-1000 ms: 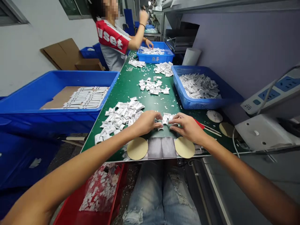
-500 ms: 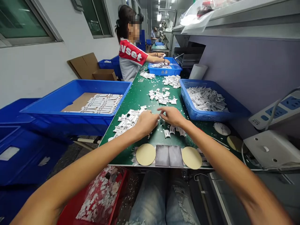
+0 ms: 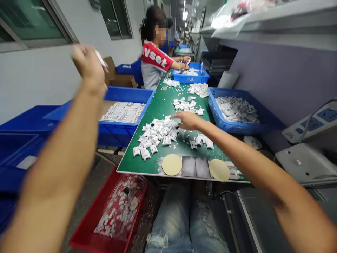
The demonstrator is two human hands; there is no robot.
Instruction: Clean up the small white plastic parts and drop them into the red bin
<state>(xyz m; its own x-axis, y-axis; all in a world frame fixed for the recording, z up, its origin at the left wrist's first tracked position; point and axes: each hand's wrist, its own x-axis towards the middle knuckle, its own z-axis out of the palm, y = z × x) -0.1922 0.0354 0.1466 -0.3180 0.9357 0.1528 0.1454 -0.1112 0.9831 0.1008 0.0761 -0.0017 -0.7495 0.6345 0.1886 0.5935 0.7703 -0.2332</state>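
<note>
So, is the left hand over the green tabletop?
No, the left hand is up in the air, left of the green tabletop.

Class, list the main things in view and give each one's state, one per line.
Left hand: raised, blurred, closed on a white piece
Right hand: partly open, over the table
Large pile: loosely heaped
Perforated basket: partly filled
Blue crate: holding rows of white strips
Red bin: open, containing white bits
Yellow discs: lying flat
Grey pads: flat, side by side
</note>
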